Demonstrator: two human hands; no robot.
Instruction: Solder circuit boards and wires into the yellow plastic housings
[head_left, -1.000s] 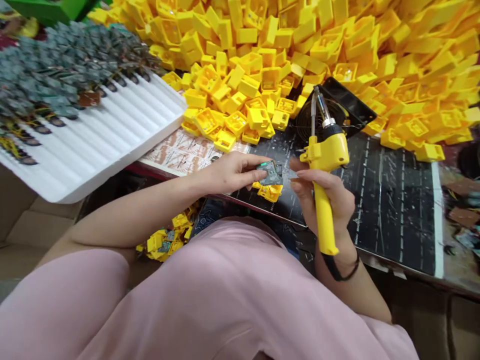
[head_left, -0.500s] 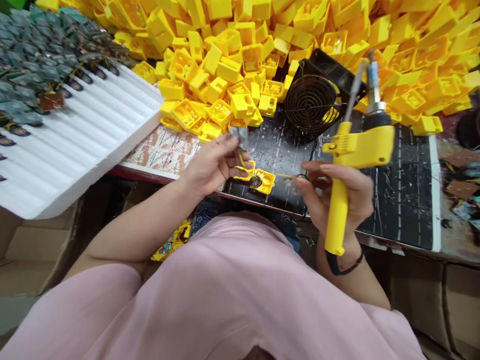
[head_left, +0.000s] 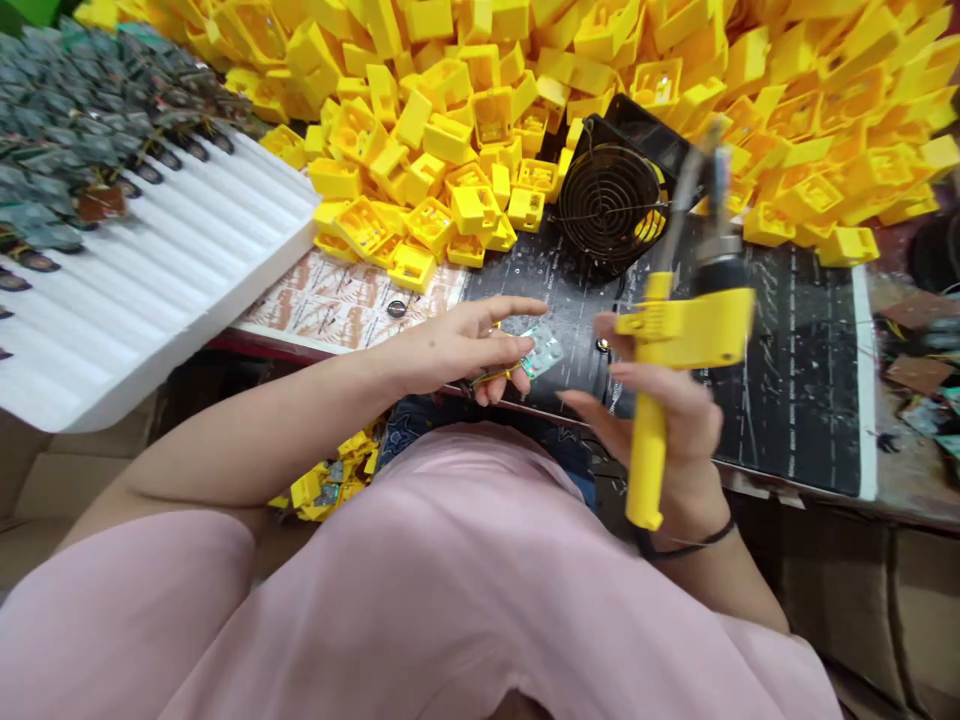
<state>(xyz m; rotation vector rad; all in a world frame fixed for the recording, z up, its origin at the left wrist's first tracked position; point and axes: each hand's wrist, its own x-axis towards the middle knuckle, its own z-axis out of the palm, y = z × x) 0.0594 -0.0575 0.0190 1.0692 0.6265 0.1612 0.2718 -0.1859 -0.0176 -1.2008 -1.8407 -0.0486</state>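
My left hand (head_left: 450, 345) is over the front of the bench, holding a small circuit board (head_left: 546, 352) with thin wires between thumb and fingers; its index finger is stretched out. Of the little yellow case beneath that hand, hardly anything shows. In my right hand (head_left: 679, 420) is a yellow soldering gun (head_left: 690, 328), its handle lying across the fingers and its blurred tip pointing up and away. The thumb and fingertips of this hand are spread apart. Close to those fingertips, a small shiny round part (head_left: 603, 345) is visible.
Yellow plastic cases (head_left: 450, 140) are heaped along the back. A black fan (head_left: 611, 205) stands upright before them. At left, a white foam tray (head_left: 210, 270) bears rows of circuit boards (head_left: 97, 120). A small black disc (head_left: 397, 309) lies on the bench.
My left hand has turned over, tipping the circuit board rightward and covering the yellow case. My right thumb and fingertips have parted from a thin wire. The soldering gun has shifted slightly left and down.
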